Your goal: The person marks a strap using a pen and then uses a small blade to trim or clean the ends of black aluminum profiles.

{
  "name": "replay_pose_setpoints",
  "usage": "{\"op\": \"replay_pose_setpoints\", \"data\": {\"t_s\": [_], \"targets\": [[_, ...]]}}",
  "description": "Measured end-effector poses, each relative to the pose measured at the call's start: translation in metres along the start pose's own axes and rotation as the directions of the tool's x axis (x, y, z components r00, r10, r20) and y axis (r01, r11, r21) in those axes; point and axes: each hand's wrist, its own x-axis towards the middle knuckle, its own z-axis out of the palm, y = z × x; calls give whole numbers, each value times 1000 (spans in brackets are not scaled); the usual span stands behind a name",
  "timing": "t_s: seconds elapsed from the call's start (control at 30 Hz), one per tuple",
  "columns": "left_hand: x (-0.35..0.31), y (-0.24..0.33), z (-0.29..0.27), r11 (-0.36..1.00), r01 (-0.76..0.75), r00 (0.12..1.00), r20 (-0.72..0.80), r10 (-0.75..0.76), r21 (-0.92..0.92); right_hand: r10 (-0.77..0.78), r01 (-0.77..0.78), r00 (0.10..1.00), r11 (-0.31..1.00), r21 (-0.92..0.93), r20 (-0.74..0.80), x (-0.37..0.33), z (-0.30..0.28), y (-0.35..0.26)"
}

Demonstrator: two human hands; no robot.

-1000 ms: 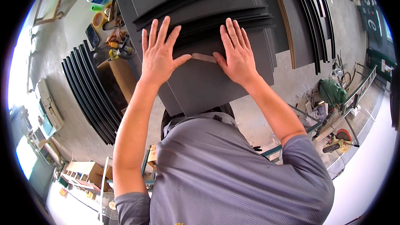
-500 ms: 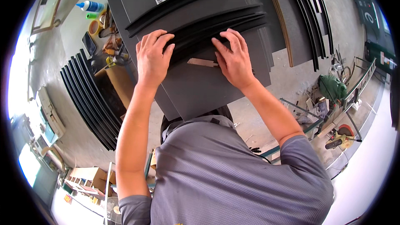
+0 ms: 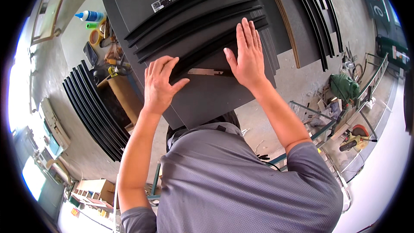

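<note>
We see three black strips lying on a dark grey panel (image 3: 207, 97), with the nearest strip (image 3: 207, 48) between the person's hands. Its long axis slants, the left end low and close to the body, the right end pointing away toward the upper right, with a slight bow along it (some of that may be the lens). The middle strip (image 3: 198, 19) and the far strip (image 3: 179, 7) lie beyond it at a similar slant, well apart from each other.

The left hand (image 3: 159, 80) is at the nearest strip's left end, fingers bent and thumb spread away from them; we cannot tell whether its fingertips touch. The right hand (image 3: 249, 58) lies flat over the right part, fingers straight and together, thumb out, gripping nothing. Just below the strip we find a flat pale piece (image 3: 209, 72), its long axis nearly level, its right end beside the right hand.
</note>
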Motion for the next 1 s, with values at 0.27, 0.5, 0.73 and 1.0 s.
{"op": "replay_pose_setpoints", "data": {"t_s": [0.27,0.5,0.73,1.0], "targets": [[-6,-9,19,998,65,997,-40,-66,-18,-234,202,963,956,211,137,-6,26,-88],[-9,-6,19,995,93,994,-59,-94,-17,-47,59,996,983,-173,71,21,-18,31],[-10,-9,21,996,79,995,-53,-80,-33,-240,202,956,955,218,169,-17,22,-97],[14,-15,5,994,59,992,-113,-49,88,-203,200,979,974,103,17,-8,-38,-16]]}}
